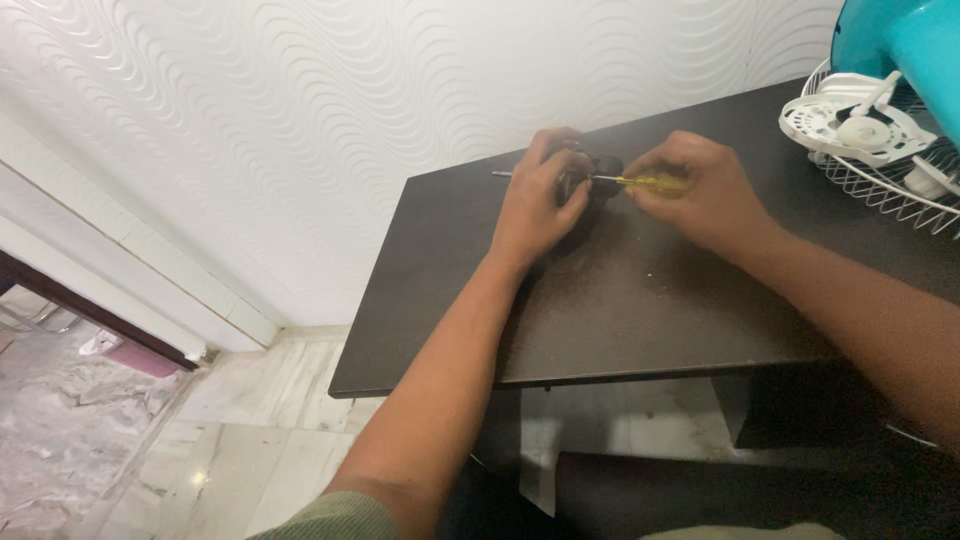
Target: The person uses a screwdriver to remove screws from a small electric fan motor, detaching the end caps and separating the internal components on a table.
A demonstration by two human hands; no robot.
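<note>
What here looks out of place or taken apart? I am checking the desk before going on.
The white wire fan grille lies flat at the dark table's right end, off its fan. The left hand grips a dark motor part; the right hand holds a yellow screwdriver to it.

Two bare forearms, no watch, rings or gloves seen. Left hand [535, 205], right hand [700, 190] both uncovered. Olive-green sleeve [335, 520] at near left upper arm, short cut. Right sleeve out of frame.
</note>
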